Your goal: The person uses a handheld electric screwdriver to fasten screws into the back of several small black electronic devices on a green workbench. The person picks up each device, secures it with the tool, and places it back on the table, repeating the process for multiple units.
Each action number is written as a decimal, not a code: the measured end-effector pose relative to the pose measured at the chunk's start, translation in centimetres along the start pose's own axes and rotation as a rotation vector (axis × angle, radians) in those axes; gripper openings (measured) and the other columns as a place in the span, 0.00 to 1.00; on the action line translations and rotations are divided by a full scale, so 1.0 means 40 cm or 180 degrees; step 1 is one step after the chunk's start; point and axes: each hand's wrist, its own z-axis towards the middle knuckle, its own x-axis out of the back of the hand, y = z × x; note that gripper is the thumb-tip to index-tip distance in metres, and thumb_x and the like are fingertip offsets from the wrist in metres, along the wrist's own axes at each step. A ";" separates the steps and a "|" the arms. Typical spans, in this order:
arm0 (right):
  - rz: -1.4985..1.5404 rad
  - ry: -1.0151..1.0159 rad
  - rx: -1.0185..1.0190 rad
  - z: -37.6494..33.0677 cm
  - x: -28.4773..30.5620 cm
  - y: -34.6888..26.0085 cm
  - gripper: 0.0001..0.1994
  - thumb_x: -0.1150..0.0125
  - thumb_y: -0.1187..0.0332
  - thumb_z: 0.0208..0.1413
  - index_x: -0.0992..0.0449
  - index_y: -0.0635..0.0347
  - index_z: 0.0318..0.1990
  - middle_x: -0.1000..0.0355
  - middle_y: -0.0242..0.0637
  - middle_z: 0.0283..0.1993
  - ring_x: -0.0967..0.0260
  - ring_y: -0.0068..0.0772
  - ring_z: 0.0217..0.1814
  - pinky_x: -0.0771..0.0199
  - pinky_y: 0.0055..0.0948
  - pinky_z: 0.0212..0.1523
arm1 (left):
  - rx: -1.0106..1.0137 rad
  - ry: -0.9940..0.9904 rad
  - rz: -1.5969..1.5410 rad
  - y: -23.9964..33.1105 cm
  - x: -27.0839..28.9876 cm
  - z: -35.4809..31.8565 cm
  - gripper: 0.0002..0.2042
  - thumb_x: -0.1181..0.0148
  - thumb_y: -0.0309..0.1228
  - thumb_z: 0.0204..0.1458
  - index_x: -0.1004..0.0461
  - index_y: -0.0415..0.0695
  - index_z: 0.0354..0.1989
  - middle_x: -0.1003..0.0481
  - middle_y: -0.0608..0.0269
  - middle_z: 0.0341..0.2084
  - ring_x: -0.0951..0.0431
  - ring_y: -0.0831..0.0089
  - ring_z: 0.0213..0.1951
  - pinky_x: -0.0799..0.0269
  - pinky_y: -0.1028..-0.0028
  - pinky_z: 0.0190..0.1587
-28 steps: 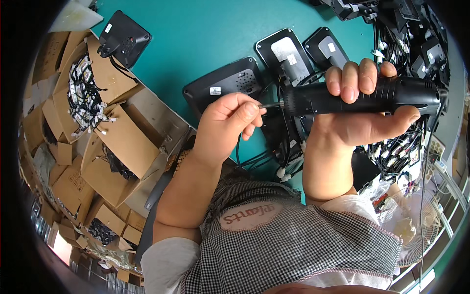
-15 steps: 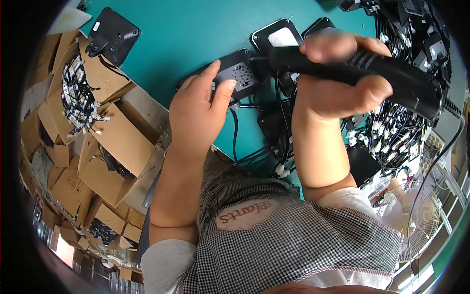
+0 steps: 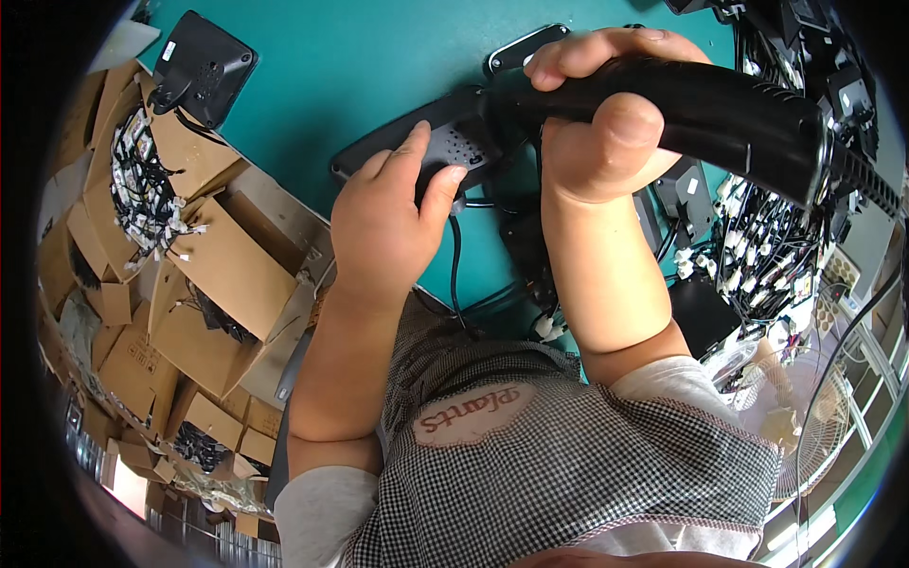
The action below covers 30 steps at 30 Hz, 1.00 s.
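My right hand [image 3: 601, 170] is wrapped round a thick black electric screwdriver [image 3: 739, 118], with a corded end at the right. The screwdriver lies almost level in the picture, its narrow end pointing left at a black plastic housing [image 3: 464, 142]. Whether its tip touches the housing is hidden in shadow. My left hand [image 3: 379, 232] grips the near side of that housing, fingers over it and thumb apart from the forefinger. Small holes dot the housing's face, and a black cable [image 3: 456, 265] runs down from it.
Another black housing [image 3: 204, 71] lies at the table's far left. A black plate [image 3: 525, 49] sits beyond the screwdriver. Bundled cables with white connectors [image 3: 757, 237] crowd the right side. Open cardboard boxes [image 3: 237, 275] stand left of the green table [image 3: 312, 57]; a fan [image 3: 795, 417] is at lower right.
The right hand and screwdriver have shifted left and tipped toward the housing, now covering more of the plate behind. My left hand stays on the housing, which has tilted slightly.
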 end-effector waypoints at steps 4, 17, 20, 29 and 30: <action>0.0533 -0.0475 0.0140 0.002 0.002 0.023 0.30 0.29 0.56 0.40 0.37 0.63 0.46 0.30 0.45 0.28 0.32 0.34 0.24 0.27 0.31 0.25 | 0.0065 -0.0149 0.0035 0.004 0.011 0.005 0.20 0.39 0.38 0.45 0.27 0.39 0.43 0.29 0.57 0.21 0.28 0.61 0.24 0.31 0.68 0.28; -0.0138 -0.0537 0.0150 0.009 0.005 0.024 0.23 0.37 0.56 0.49 0.38 0.60 0.46 0.33 0.40 0.26 0.35 0.31 0.23 0.29 0.31 0.25 | 0.0073 -0.0009 0.0002 0.001 0.005 0.007 0.19 0.40 0.38 0.45 0.27 0.40 0.43 0.27 0.56 0.23 0.26 0.59 0.26 0.30 0.66 0.29; -0.0072 0.0124 -0.0420 0.027 0.011 -0.010 0.19 0.39 0.58 0.49 0.36 0.55 0.45 0.33 0.39 0.27 0.35 0.33 0.24 0.30 0.34 0.26 | 0.0399 -0.0111 -0.0498 -0.004 0.010 0.005 0.19 0.41 0.40 0.48 0.27 0.39 0.44 0.27 0.59 0.23 0.26 0.64 0.26 0.30 0.66 0.29; 0.1554 -0.0120 -0.0786 0.006 0.011 -0.167 0.34 0.51 0.32 0.44 0.30 0.51 0.47 0.35 0.30 0.30 0.40 0.28 0.23 0.40 0.30 0.25 | 0.1556 -0.0820 -0.5714 0.006 0.043 -0.023 0.34 0.76 0.54 0.59 0.47 0.33 0.60 0.39 0.46 0.56 0.40 0.57 0.58 0.45 0.65 0.57; 0.1612 -0.0160 -0.0787 0.002 0.013 -0.171 0.35 0.51 0.32 0.44 0.30 0.51 0.48 0.35 0.30 0.30 0.40 0.28 0.23 0.40 0.30 0.25 | 0.1529 -0.0830 -0.5703 0.012 0.046 -0.025 0.34 0.76 0.54 0.59 0.47 0.33 0.60 0.40 0.46 0.56 0.40 0.57 0.58 0.45 0.65 0.57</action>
